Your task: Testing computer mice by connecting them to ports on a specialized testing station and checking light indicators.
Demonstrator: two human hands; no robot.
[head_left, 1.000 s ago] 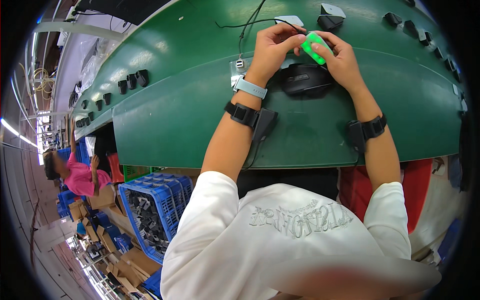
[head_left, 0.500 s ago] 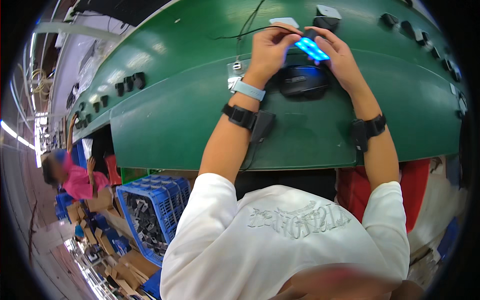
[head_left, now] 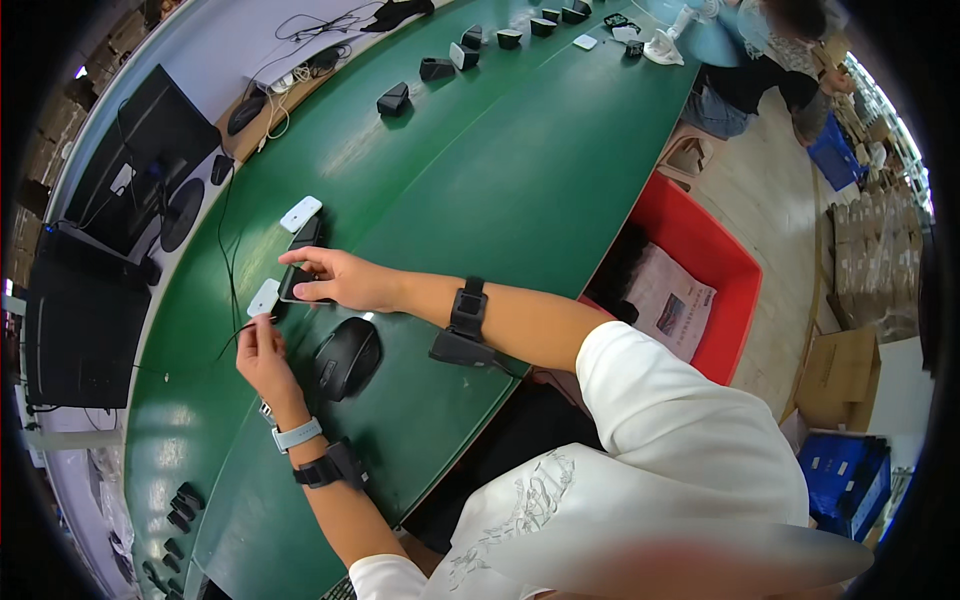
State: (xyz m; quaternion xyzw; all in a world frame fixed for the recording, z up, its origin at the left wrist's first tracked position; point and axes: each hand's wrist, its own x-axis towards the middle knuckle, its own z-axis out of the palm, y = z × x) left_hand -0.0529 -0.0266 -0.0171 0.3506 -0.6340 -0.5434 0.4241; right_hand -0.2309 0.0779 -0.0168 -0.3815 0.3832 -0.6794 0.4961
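Head view. The right hand [head_left: 358, 283] reaches in from the right over the green table [head_left: 480, 190], its thumb and fingers clamped on a small dark block [head_left: 297, 281]. The block is left of the palm and beyond the black mouse [head_left: 348, 358]; its exposed end points left, toward a white cover [head_left: 264, 298] just beside it. The fingers hide much of the block, so its long axis cannot be told with certainty, nor can its underside be seen. The left hand [head_left: 265, 362], nearer, has its fingertips together on a thin dark cable [head_left: 234, 290]; the exact contact is hard to make out, and whether the cable joins the block cannot be told. The white cover's long axis slants from near left to far right, as does the mouse's. Farther off, a second white cover [head_left: 301, 213] lies beside a black case [head_left: 310, 232], partly hidden by the right hand.
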